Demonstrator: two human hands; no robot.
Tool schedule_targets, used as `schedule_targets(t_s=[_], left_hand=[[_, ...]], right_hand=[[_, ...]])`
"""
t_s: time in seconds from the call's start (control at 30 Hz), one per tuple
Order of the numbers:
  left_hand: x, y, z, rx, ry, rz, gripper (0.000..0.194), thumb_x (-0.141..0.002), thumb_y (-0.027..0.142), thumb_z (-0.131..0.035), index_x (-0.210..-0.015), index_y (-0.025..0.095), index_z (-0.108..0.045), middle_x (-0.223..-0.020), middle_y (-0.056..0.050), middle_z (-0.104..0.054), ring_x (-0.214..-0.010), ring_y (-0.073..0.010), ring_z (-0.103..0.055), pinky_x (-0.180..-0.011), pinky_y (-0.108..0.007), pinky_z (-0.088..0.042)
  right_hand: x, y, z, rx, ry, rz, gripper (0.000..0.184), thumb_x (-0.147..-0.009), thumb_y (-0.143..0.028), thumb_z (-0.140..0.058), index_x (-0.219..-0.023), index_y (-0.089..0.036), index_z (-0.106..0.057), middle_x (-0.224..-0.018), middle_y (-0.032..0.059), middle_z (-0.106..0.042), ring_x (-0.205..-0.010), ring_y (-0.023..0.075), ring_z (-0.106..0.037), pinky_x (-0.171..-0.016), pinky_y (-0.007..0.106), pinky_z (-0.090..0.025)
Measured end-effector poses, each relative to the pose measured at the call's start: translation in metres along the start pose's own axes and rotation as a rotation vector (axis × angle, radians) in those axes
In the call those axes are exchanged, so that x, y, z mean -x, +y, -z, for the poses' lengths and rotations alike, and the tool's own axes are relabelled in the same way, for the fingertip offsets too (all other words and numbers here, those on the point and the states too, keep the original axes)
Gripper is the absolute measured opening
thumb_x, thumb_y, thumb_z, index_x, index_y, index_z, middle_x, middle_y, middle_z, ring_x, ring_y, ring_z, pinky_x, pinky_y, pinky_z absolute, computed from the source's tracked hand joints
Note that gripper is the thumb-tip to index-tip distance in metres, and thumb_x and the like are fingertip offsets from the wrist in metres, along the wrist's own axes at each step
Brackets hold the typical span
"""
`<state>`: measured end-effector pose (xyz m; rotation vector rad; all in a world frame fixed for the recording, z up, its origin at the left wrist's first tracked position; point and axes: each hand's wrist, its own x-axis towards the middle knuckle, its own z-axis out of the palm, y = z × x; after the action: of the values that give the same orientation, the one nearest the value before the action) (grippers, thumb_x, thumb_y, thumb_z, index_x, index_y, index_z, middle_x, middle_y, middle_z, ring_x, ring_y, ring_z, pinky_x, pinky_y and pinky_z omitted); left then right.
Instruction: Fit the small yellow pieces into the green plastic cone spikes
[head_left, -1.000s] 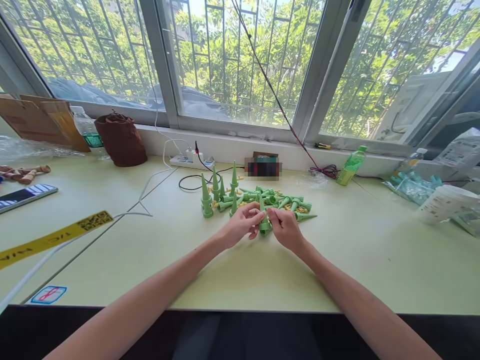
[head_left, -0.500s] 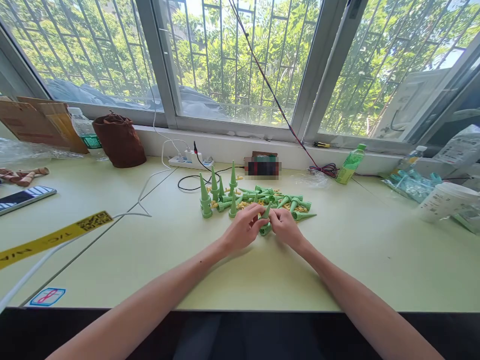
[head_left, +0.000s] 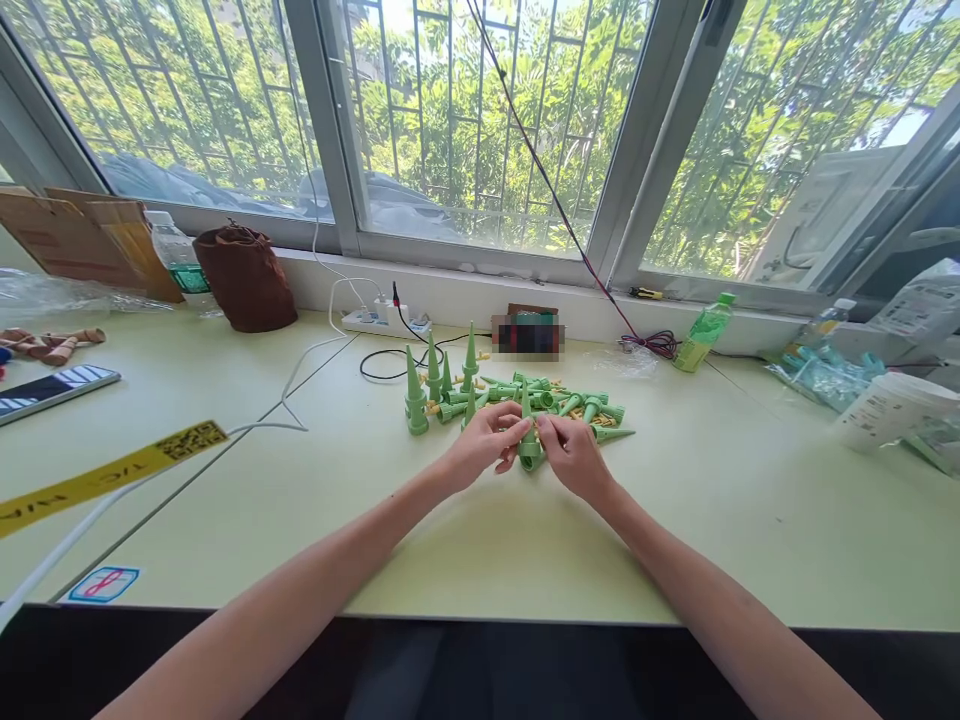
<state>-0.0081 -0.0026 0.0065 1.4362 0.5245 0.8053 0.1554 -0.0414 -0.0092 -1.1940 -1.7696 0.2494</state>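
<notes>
A green plant watering spike (head_left: 526,402), its point upward, stands between my two hands. My left hand (head_left: 484,440) is closed on its left side, thumb and fingers pinching it. On the other side my right hand (head_left: 576,455) is closed in a pinch against the spike; whatever small part its fingertips hold is hidden. Just beneath lies the round green end of a spike piece (head_left: 531,462). Several assembled spikes with yellow valves, among them a tall one (head_left: 416,400), stand upright to the left. Behind my hands is a pile of loose green spikes (head_left: 591,405) mixed with small yellow valves.
A power strip (head_left: 386,320) with cables sits by the window wall, near a brown drawstring bag (head_left: 245,280). To the right are a green bottle (head_left: 703,335) and a white cup (head_left: 885,412). A phone (head_left: 56,390) and a yellow-tagged white cable (head_left: 112,480) lie left.
The spike between my hands has gone from tilted to nearly upright. My left hand's grip has shifted, its lower fingers loosening, while my right hand stays close beside it.
</notes>
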Motion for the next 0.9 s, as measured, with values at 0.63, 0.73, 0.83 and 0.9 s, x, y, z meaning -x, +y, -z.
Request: schedule_targets(t_s=[0.63, 0.73, 0.83, 0.9], left_hand=[[-0.0029, -0.0054, 0.0073, 0.061, -0.158, 0.045, 0.042, -0.080, 0.049, -0.066, -0.104, 0.015, -0.067, -0.072, 0.001, -0.048, -0.051, -0.0044, -0.031, -0.046, -0.020, -0.028], [-0.0038, -0.0070, 0.0083, 0.076, -0.137, 0.029, 0.042, -0.081, 0.046, -0.067, -0.110, 0.016, -0.065, -0.074, 0.001, -0.049, -0.051, -0.0045, -0.035, -0.045, -0.020, -0.033], [-0.0040, -0.0057, 0.0085, 0.079, -0.126, 0.028, 0.042, -0.081, 0.046, -0.067, -0.112, 0.017, -0.063, -0.072, 0.001, -0.049, -0.052, -0.0056, -0.039, -0.045, -0.020, -0.038], [-0.0034, -0.0026, 0.0077, 0.068, -0.128, 0.039, 0.041, -0.083, 0.049, -0.064, -0.108, 0.016, -0.064, -0.069, 0.002, -0.048, -0.053, -0.0063, -0.041, -0.046, -0.020, -0.040]], right_hand=[[0.0039, -0.0088, -0.0009, 0.130, 0.070, 0.136, 0.038, -0.085, -0.029, -0.054, -0.058, -0.021, -0.029, -0.052, -0.0062, -0.031, -0.047, 0.0092, -0.027, -0.049, 0.024, -0.026], [0.0034, -0.0084, 0.0000, 0.144, 0.095, 0.150, 0.035, -0.085, -0.026, -0.053, -0.058, -0.021, -0.031, -0.051, -0.0061, -0.031, -0.047, 0.0096, -0.029, -0.049, 0.024, -0.028], [0.0029, -0.0079, 0.0008, 0.169, 0.109, 0.181, 0.033, -0.085, -0.024, -0.051, -0.057, -0.022, -0.033, -0.050, -0.0054, -0.034, -0.047, 0.0101, -0.031, -0.050, 0.024, -0.029], [0.0029, -0.0079, 0.0009, 0.197, 0.106, 0.216, 0.032, -0.084, -0.022, -0.051, -0.056, -0.021, -0.034, -0.051, -0.0045, -0.037, -0.047, 0.0103, -0.032, -0.050, 0.025, -0.029]])
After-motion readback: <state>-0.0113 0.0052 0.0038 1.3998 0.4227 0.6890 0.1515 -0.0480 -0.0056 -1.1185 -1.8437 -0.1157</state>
